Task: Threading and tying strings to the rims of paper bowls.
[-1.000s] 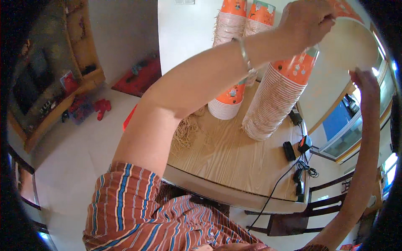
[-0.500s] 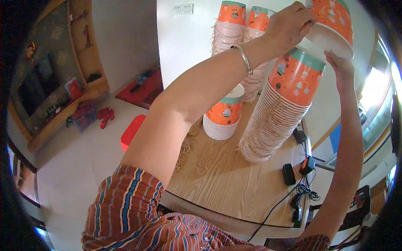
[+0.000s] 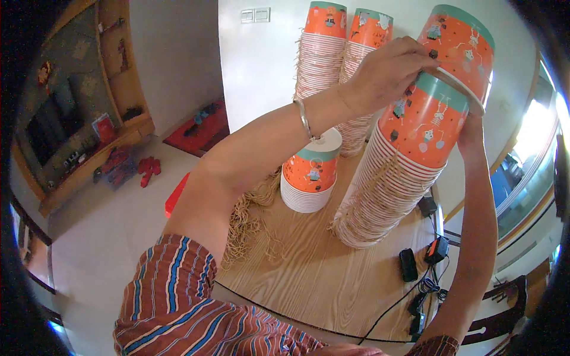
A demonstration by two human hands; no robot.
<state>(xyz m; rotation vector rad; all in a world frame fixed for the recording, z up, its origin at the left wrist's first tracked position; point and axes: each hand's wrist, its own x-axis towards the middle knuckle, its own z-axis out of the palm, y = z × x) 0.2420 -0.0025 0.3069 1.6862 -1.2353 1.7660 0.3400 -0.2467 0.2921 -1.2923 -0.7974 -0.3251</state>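
Note:
An upside-down orange paper bucket [image 3: 460, 44] with a green band is tilted over the top of a tall leaning stack of matching paper buckets [image 3: 389, 178]. My left hand [image 3: 395, 68] reaches across and is closed on the left side of its rim. At the rim's right side is my right hand [image 3: 472, 133], its fingers mostly hidden behind the buckets. The rim overlaps the green base of the stack's top bucket. Thin tan cords hang from between the stacked rims.
Left of the tall stack stands a short bucket stack [image 3: 310, 175], beside a heap of tan cords [image 3: 246, 231]. Two more tall stacks [image 3: 320, 62] rise by the wall. A black adapter [image 3: 408, 265] and cables [image 3: 427, 285] lie along the wooden table's [image 3: 320, 279] right side.
The held bucket has come down and tipped over the tall stack's top, so its open inside no longer shows. Both hands have lowered with it, and the view has shifted slightly.

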